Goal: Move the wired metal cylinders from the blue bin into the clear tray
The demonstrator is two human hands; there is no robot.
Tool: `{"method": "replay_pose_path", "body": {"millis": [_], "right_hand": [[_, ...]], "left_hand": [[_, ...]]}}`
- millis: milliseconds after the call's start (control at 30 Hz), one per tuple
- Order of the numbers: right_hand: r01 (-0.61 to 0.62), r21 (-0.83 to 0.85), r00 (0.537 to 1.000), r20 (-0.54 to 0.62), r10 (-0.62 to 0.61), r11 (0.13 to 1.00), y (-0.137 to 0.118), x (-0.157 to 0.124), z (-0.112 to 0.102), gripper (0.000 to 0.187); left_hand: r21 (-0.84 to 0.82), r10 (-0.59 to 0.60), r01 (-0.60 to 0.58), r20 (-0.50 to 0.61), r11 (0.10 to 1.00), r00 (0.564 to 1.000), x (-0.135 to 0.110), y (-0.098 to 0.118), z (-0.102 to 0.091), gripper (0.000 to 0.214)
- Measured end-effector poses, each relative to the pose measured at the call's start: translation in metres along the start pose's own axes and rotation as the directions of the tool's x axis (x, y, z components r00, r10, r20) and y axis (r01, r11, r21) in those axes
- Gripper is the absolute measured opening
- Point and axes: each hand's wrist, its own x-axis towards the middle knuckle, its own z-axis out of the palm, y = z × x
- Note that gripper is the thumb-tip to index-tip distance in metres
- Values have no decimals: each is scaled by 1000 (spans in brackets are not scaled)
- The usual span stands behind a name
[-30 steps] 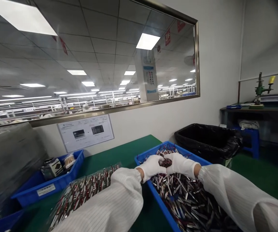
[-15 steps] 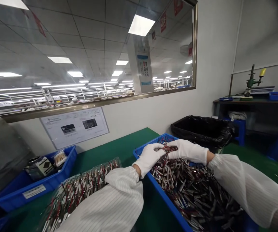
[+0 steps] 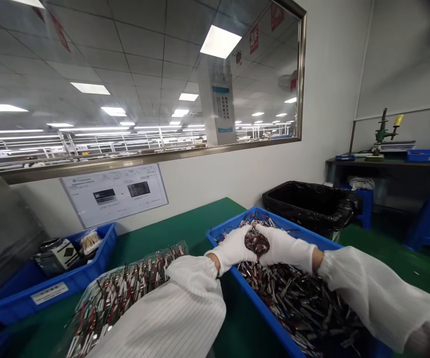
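Observation:
Both my hands wear white gloves and meet over the far part of a blue bin (image 3: 270, 325). My left hand (image 3: 235, 245) and my right hand (image 3: 282, 244) curve toward each other, fingers bent round a clump of wired parts (image 3: 257, 242). Their fingertips are partly hidden. Below them the bin holds a heap of thin silvery and dark parts (image 3: 304, 303) with red and black wires. Left of the bin, beneath my left forearm, a clear plastic tray (image 3: 182, 244) carries rows of similar wired parts (image 3: 129, 283).
A black-lined waste bin (image 3: 312, 204) stands behind the blue bin. At left, another blue bin (image 3: 13, 308) holds a jar and cotton swabs (image 3: 90, 242). A printed sheet (image 3: 116, 194) hangs under the window. Blue stools and a side bench with a green hand press (image 3: 382, 130) are at right.
My hands have come round into a cupped ring, with the clump between them showing more fully. The view has shifted slightly.

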Motion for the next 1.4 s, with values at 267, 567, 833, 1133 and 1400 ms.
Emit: {"method": "replay_pose_path", "body": {"millis": [267, 567, 833, 1133, 1400], "right_hand": [[43, 104, 998, -48, -38, 994, -5, 14, -8, 20], [-69, 96, 995, -62, 75, 993, -2, 18, 7, 25], [-12, 353, 1000, -14, 18, 936, -15, 10, -30, 15], [112, 586, 994, -78, -81, 803, -43, 5, -26, 11], [27, 708, 910, -309, 275, 705, -25, 17, -15, 43]], "left_hand": [[-157, 60, -94, -204, 983, 977, 11, 12, 6, 13], [-236, 128, -176, -203, 956, 971, 7, 28, 8, 7], [-436, -13, -91, -228, 895, 974, 12, 25, -19, 76], [-621, 137, -54, 87, 782, 987, -7, 58, 2, 59], [-689, -208, 20, -192, 724, 959, 23, 60, 6, 25]]}}
